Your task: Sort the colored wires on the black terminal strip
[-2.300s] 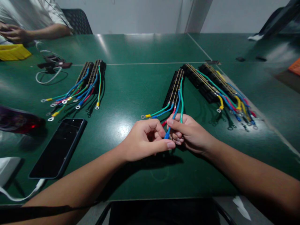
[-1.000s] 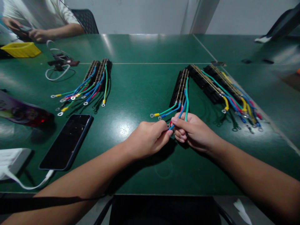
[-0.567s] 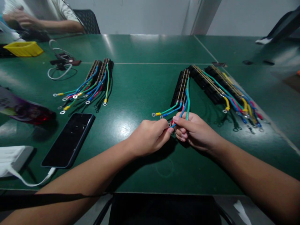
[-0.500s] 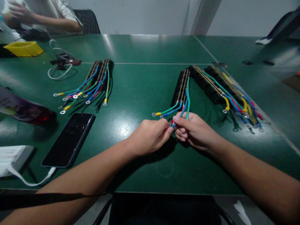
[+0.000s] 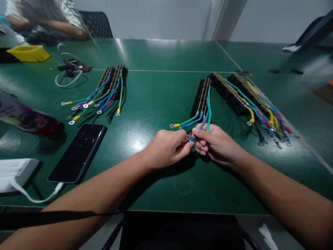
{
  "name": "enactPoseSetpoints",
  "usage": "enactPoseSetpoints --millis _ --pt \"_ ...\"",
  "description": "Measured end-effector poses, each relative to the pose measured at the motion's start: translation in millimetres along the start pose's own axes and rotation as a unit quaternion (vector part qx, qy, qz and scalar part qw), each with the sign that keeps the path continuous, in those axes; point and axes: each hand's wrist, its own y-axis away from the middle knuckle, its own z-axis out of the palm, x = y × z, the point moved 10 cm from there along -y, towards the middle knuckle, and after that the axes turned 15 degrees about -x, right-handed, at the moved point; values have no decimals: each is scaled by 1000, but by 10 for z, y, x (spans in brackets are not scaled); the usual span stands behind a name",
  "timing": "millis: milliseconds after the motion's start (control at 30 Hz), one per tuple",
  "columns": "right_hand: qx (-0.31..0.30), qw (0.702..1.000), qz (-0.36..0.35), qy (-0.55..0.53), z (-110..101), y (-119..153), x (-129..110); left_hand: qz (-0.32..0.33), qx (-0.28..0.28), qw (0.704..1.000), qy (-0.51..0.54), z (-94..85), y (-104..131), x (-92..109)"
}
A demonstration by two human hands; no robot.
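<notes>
My left hand [image 5: 168,149] pinches the end of a blue insulated wire [image 5: 204,121] between thumb and forefinger; my right hand [image 5: 215,144] grips it just beside, fingers curled. The wire runs from a long black terminal block with brass-coloured strips [image 5: 201,97], lying beyond my hands on the green table [image 5: 156,100].

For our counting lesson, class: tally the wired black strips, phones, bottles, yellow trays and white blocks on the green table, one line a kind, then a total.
Long black strips with brass-coloured rails and coloured wires: 5
Black-screened phone: 1
Plastic bottle with purple label: 1
Yellow plastic tray: 1
White plastic block with cable: 1
Total: 9
</notes>
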Motion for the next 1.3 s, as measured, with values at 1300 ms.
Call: enactPoseSetpoints --millis 1300 --pt "-56 989 28 135 151 10 -22 105 10 982 156 -169 35 169"
